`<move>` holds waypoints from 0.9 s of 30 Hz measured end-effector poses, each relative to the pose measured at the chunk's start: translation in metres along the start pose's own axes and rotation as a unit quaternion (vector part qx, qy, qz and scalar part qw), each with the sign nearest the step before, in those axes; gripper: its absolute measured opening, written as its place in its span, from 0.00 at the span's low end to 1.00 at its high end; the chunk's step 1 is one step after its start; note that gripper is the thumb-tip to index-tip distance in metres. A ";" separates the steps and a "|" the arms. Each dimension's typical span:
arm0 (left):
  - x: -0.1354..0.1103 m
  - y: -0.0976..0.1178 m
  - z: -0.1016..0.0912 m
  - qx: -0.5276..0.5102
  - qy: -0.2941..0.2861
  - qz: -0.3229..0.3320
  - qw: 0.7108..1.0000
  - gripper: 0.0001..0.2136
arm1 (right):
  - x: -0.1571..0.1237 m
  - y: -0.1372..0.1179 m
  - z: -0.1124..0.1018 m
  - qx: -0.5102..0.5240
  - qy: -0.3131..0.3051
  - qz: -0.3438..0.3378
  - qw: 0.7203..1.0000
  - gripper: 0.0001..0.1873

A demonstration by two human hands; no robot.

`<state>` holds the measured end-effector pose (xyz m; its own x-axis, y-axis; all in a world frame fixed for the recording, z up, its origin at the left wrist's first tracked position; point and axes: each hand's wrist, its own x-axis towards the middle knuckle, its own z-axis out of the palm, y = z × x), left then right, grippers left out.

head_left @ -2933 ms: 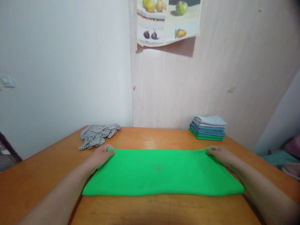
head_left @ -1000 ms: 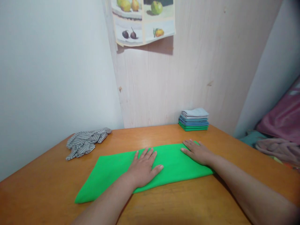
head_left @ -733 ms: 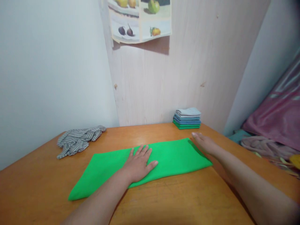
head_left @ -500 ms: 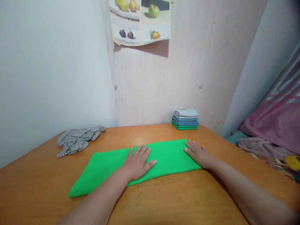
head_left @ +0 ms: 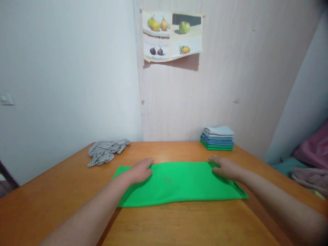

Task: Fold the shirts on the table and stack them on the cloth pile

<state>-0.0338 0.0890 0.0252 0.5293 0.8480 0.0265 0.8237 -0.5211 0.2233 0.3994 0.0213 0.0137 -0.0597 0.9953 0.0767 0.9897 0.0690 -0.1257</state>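
A bright green cloth [head_left: 179, 184], folded into a long rectangle, lies across the table in front of me. My left hand [head_left: 141, 171] is over its far edge, left of the middle, with thumb and fingers apart. Near the far right corner, my right hand [head_left: 227, 168] has its fingers at the edge and its thumb spread over the cloth. Whether either hand presses on the fabric is hard to make out. A faint mark shows on the cloth beside my left hand.
A crumpled striped cloth [head_left: 106, 152] lies at the table's [head_left: 179, 225] back left. At the back right stands a neat stack of folded cloths [head_left: 217, 138] in grey, blue and green. A fruit picture [head_left: 171, 37] hangs on the wall. Heaped fabric [head_left: 311, 174] is off to the right.
Both hands have gone from lying flat on the green cloth to its far edge, the left one shifting leftward. The cloth now lies straighter. The camera view has turned left and up.
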 end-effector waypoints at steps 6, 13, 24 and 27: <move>-0.010 -0.042 -0.025 0.017 -0.055 -0.044 0.997 0.26 | 0.029 -0.019 -0.002 0.008 -0.079 -0.025 0.997 0.38; -0.001 -0.044 -0.038 0.024 -0.102 -0.075 0.992 0.18 | 0.033 -0.027 -0.012 -0.020 -0.117 0.015 0.993 0.26; -0.017 -0.034 -0.053 0.051 -0.032 -0.034 0.998 0.08 | 0.005 -0.031 -0.032 -0.077 -0.033 0.014 0.996 0.10; -0.031 -0.022 -0.074 0.081 0.034 -0.027 0.996 0.07 | -0.010 -0.030 -0.052 -0.096 0.067 0.024 0.993 0.08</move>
<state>-0.0833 0.0815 0.0911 0.4727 0.8771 0.0855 0.8757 -0.4784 0.0661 0.3771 0.0055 0.0679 -0.0058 0.9782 0.2077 0.9984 -0.0062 0.0571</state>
